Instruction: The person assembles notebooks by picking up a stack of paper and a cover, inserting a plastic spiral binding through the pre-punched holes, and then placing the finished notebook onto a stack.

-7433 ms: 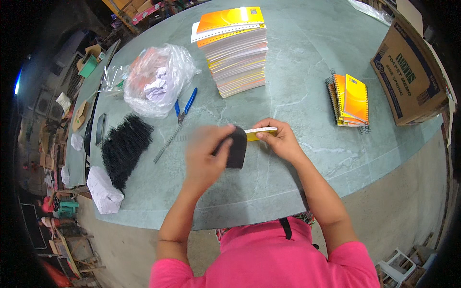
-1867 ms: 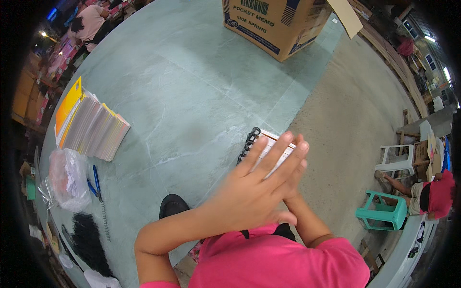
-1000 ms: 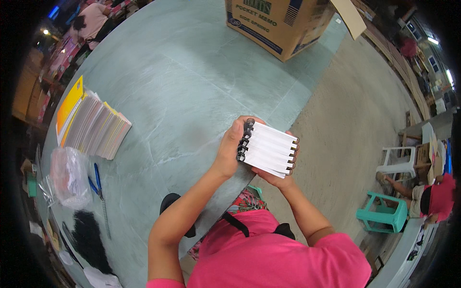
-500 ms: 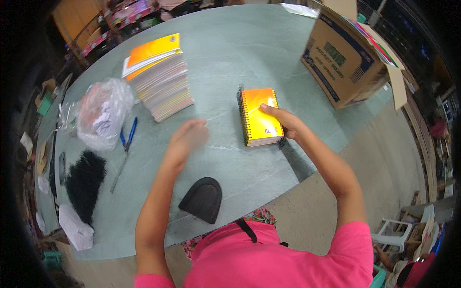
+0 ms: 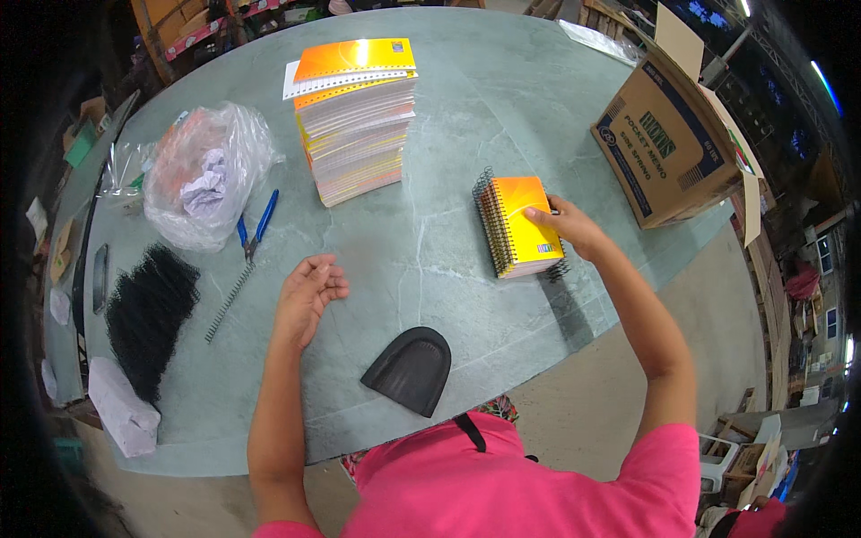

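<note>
My right hand (image 5: 574,229) grips a stack of spiral notebooks (image 5: 529,211) with yellow-orange covers, thumb on the top cover and fingers around the right side. Black wire coils show along both sides of that stack. Above the table to the left, my left hand (image 5: 309,294) is empty, its fingers loosely bent and apart. Beyond it stands a tall pile of punched, unbound notebooks (image 5: 357,134), orange cover on top. A black rounded pad (image 5: 411,369) lies near the table's front edge. Blue-handled pliers (image 5: 256,229) touch or nearly touch a single wire coil (image 5: 230,303).
At the left sits a see-through plastic bag (image 5: 211,170) with crumpled paper. Below it lie a heap of black wire coils (image 5: 152,314) and a white wrapped bundle (image 5: 123,408). An open cardboard box (image 5: 664,143) stands at the right edge of the table (image 5: 484,81).
My left hand has moved left and nearer to me, its fingers now sharper in view. The right hand stays on the notebook stack. The whole view has shifted slightly.
</note>
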`<state>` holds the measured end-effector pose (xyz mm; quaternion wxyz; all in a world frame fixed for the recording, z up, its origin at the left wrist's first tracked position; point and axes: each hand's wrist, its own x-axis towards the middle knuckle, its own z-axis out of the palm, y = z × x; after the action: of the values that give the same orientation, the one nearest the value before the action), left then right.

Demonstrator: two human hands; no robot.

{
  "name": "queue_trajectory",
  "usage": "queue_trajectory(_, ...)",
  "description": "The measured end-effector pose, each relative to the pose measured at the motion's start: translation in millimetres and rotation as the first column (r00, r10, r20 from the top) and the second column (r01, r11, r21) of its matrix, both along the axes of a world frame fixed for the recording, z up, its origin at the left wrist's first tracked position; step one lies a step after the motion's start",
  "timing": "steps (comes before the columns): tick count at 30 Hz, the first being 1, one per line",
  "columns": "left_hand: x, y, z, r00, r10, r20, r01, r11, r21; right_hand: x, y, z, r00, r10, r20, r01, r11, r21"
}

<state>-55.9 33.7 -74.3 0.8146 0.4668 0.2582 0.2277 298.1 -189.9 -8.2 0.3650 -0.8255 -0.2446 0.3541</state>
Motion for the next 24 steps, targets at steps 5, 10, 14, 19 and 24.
queue_trajectory(5, 6.8, -10.8, -0.9, 0.997, -0.011, -0.071, 0.019, 0.994, 0.107, -14.1, 2.4, 5.7, 0.977, -0.004, -0.212, 0.041, 0.985, 0.170)
queue_trajectory(10, 58.7, -44.0, 11.7, 0.948, -0.305, -0.092, 0.312, 0.947, 0.074, -8.0, -0.3, -5.8, 0.969, 0.033, -0.246, 0.033, 0.966, 0.257)
queue_trajectory(14, 120.1, -78.2, 38.8, 0.885, -0.442, -0.148, 0.452, 0.891, 0.037, -19.1, 2.5, -3.6, 0.971, -0.024, -0.238, 0.092, 0.957, 0.276)
queue_trajectory(19, 170.8, -107.3, 45.1, 0.903, -0.426, -0.054, 0.418, 0.901, -0.117, -20.3, -5.2, -4.6, 0.898, -0.053, -0.437, 0.237, 0.894, 0.380)
queue_trajectory(24, 179.3, -106.6, 45.0, 0.863, -0.497, -0.088, 0.496, 0.867, -0.032, -15.8, -12.8, -17.5, 0.873, -0.030, -0.486, 0.279, 0.850, 0.447)
